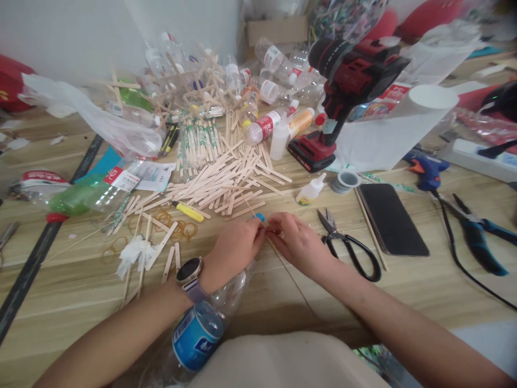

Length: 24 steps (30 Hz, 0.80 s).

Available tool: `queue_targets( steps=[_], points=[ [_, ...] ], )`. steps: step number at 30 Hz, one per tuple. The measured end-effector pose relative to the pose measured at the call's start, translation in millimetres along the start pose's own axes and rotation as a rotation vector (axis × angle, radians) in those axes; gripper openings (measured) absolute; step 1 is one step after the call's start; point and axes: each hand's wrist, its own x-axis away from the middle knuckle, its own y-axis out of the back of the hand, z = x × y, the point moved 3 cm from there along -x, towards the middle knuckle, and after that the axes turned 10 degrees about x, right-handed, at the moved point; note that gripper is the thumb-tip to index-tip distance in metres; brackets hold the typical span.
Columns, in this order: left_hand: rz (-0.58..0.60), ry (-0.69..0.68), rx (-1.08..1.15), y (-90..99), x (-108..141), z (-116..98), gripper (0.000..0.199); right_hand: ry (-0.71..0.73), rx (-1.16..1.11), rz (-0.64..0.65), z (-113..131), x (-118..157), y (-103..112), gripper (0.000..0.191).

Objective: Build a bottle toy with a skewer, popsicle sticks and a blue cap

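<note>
My left hand (pixel 240 240) and my right hand (pixel 297 240) meet above the table, fingers pinched closed at the same spot. A thin wooden skewer (pixel 291 275) runs slantwise through that spot, between the fingertips of both hands. Just behind the fingers shows the blue cap (pixel 259 217) of a clear plastic bottle (pixel 197 334) with a blue label. The bottle lies tilted beneath my left forearm, its neck mostly hidden by the left hand. The exact contact between skewer and bottle neck is covered by my fingers.
Craft sticks (pixel 218 183) lie heaped ahead. Black-handled scissors (pixel 347 242), a phone (pixel 393 218), a glue bottle (pixel 311 189) and pliers (pixel 479 234) are on the right. A red drill (pixel 343 91) stands upright behind. Rubber bands (pixel 165 223) and a yellow cutter (pixel 189 212) lie left.
</note>
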Motion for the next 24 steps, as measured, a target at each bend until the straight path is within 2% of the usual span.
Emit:
queue_targets(
  steps=[7,16,24],
  points=[
    [-0.011,0.071,0.028,2.4,-3.2,1.8,0.018,-0.053,-0.076,-0.021,-2.1,2.5,-3.4,0.028],
    [0.007,0.108,0.134,3.4,-4.7,3.2,0.023,-0.07,-0.097,-0.043,-0.6,1.5,-4.6,0.028],
    [0.048,0.099,0.206,6.7,-6.5,9.4,0.016,-0.058,-0.111,-0.021,-0.9,-1.0,-2.0,0.026]
  ],
)
